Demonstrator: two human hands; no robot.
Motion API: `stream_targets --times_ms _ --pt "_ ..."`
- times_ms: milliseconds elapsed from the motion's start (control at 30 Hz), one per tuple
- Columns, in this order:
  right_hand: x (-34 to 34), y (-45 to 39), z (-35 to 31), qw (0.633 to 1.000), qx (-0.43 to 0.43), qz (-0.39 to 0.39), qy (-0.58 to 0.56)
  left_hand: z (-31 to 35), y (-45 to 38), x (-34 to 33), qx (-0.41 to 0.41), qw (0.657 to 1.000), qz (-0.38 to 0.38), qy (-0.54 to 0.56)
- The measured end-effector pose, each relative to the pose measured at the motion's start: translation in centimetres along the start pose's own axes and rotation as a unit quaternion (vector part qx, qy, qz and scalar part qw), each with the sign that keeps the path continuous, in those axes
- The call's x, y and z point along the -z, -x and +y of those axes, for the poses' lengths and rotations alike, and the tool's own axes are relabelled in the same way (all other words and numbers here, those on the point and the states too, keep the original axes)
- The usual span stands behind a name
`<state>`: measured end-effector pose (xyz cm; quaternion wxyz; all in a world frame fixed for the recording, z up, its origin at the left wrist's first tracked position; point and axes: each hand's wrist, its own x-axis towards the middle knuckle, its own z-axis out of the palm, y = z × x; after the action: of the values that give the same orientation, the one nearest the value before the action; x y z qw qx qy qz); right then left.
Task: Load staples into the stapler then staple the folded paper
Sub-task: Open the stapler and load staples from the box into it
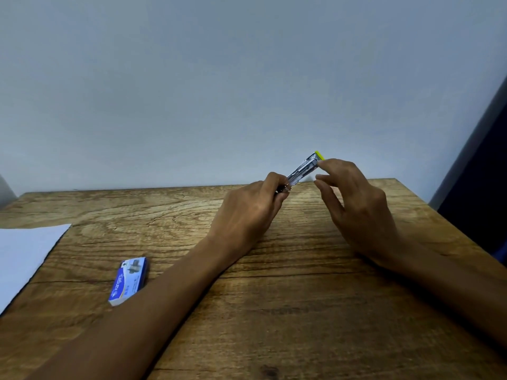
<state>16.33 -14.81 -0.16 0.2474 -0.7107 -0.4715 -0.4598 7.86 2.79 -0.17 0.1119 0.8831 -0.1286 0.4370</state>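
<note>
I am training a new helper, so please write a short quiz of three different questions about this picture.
1. True or false: the staple box lies on the white paper.
2. Which hand grips the lower end of the stapler? A) left hand B) right hand
3. Fill in: the stapler's far tip is ____ in colour.

Key: 1 false, it lies on the wooden table, apart from the paper; 2 A; 3 yellow-green.
</note>
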Motion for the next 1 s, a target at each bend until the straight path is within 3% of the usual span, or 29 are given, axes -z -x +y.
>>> stream_targets --times_ms 567,800,933,1000 --pt "0.2 -0.3 -1.1 0.97 0.019 -0.071 0.231 0.0 -0.1 0.2 -0.044 0.998 0.034 -0.03" --pt "-0.1 -0.2 -1.6 0.987 -0.069 -0.121 0.081 0.1 -0.1 0.3 -0.06 0.996 0.046 -0.042" --pt "0.1 -0.4 -2.1 0.986 -0.117 -0.108 -0.047 0.1 0.0 0.3 -0.058 0.996 0.041 -0.043" --pt "0.2 -0.4 -2.2 0.985 -0.118 -0.11 -0.058 0.2 -0.1 0.4 -0.061 0.996 0.041 -0.047"
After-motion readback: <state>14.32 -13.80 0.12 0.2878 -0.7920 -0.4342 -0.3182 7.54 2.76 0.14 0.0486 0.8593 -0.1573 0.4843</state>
